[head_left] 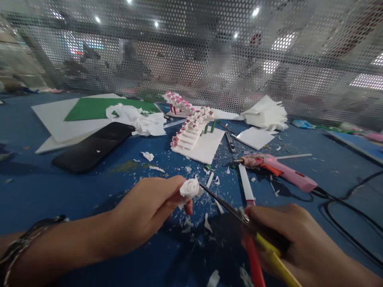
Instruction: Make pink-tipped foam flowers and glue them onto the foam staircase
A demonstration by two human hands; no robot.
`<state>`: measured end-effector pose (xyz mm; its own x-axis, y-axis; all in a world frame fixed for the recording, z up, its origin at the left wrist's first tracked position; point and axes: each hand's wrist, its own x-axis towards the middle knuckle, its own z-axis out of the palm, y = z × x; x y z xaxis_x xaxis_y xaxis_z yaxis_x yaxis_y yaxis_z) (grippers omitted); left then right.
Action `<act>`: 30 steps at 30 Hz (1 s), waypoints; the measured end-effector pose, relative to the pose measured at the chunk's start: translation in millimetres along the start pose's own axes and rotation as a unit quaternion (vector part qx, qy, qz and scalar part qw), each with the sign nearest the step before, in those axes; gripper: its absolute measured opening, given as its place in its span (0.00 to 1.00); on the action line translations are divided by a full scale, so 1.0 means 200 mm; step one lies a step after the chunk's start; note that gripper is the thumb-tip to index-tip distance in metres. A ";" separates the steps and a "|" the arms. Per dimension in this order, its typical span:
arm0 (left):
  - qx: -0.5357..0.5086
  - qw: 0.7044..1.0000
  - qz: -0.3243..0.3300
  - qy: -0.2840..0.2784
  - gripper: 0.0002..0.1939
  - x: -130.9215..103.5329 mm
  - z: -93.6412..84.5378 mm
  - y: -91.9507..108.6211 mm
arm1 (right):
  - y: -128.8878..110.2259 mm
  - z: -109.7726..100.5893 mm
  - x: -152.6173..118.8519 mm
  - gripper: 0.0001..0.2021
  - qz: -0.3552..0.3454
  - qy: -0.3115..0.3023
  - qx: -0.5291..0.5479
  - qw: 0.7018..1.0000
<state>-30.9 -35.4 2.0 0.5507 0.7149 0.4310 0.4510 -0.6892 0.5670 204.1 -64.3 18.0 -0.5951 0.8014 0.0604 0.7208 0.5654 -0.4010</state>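
Pinched between the fingers of my left hand (149, 211) is a small white paper rose (190, 189) with curled layers. My right hand (295, 233) is closed round a pair of scissors (236, 213) with dark blades and yellow on the handle. The blade tips point left and reach the right side of the rose; whether they touch it is hard to tell. A red handle (253, 259) with a white strip beyond it shows below and beside the scissors. White paper scraps (208, 223) lie beneath the hands.
Beyond the hands stands a white model staircase (190, 129) with pink and dark red flowers. A black phone-like object (94, 147), crumpled tissue (146, 121) and green sheet (92, 109) lie left. A pink glue gun (287, 171) with a black cable (348, 203) lies right, near a knife (229, 141).
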 end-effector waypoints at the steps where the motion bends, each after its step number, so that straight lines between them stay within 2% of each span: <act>1: 0.003 1.000 0.003 -0.003 0.16 0.00 0.00 0.00 | 0.00 0.00 0.00 0.13 0.000 -0.004 0.003 1.000; 5: 0.013 1.000 0.012 -0.018 0.17 0.00 0.00 -0.01 | 0.00 -0.01 -0.01 0.12 0.012 -0.022 0.037 0.999; 9: -0.004 1.000 -0.006 -0.019 0.16 0.00 0.00 0.00 | -0.01 -0.02 0.00 0.12 0.054 -0.074 0.054 0.994; 11: -0.022 0.999 -0.019 -0.030 0.15 0.00 0.00 0.01 | -0.01 -0.03 0.00 0.12 0.061 -0.081 0.050 0.994; 19: -0.131 0.979 -0.098 -0.122 0.11 0.00 0.00 0.04 | -0.01 -0.01 0.02 0.13 0.062 -0.071 -0.004 0.996; 24: -0.213 0.956 -0.163 -0.123 0.13 -0.01 0.02 0.06 | 0.00 -0.01 0.02 0.10 0.024 -0.039 -0.064 0.997; 27: -0.239 0.951 -0.152 -0.127 0.14 -0.02 0.03 0.06 | 0.00 0.00 0.01 0.08 -0.009 -0.012 -0.096 0.995; 30: -0.208 0.964 -0.138 -0.095 0.15 -0.03 0.03 0.07 | 0.00 0.00 0.01 0.06 -0.036 0.005 -0.119 0.992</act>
<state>-23.4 -49.4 3.9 0.5870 0.8022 0.1092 0.2998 -0.3407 0.8911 202.6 -63.1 18.0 -0.6454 0.7585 0.0905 0.7407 0.6504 -0.1685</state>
